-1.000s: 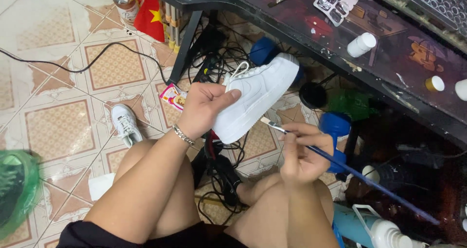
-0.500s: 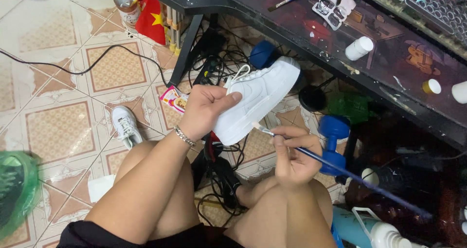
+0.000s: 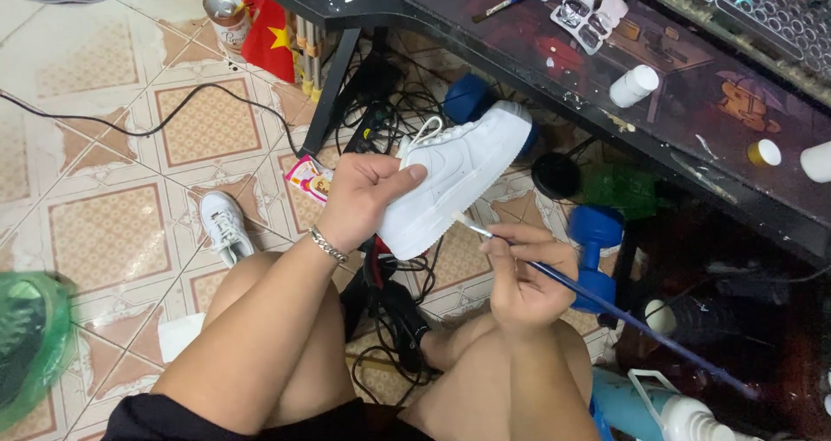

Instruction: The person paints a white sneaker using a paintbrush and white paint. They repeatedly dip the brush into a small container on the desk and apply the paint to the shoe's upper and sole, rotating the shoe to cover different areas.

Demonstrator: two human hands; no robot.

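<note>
My left hand (image 3: 363,199) grips a white sneaker (image 3: 459,173) by its heel end and holds it tilted above my knees, toe pointing up toward the desk. A silver bracelet sits on that wrist. My right hand (image 3: 524,272) holds a long blue-handled paintbrush (image 3: 606,302), its light tip touching or almost touching the sneaker's sole edge near the heel. The handle runs down to the right past my knee.
A black desk (image 3: 692,112) at the upper right carries a small paint palette (image 3: 589,12), white bottles (image 3: 634,84) and a keyboard. Below lie tangled cables (image 3: 389,320), a blue dumbbell (image 3: 597,242), a second white shoe (image 3: 225,225) on tiled floor, a green bag (image 3: 30,337) at left.
My right hand has shifted the brush slightly up and left along the sole edge. The left hand keeps the sneaker almost still.
</note>
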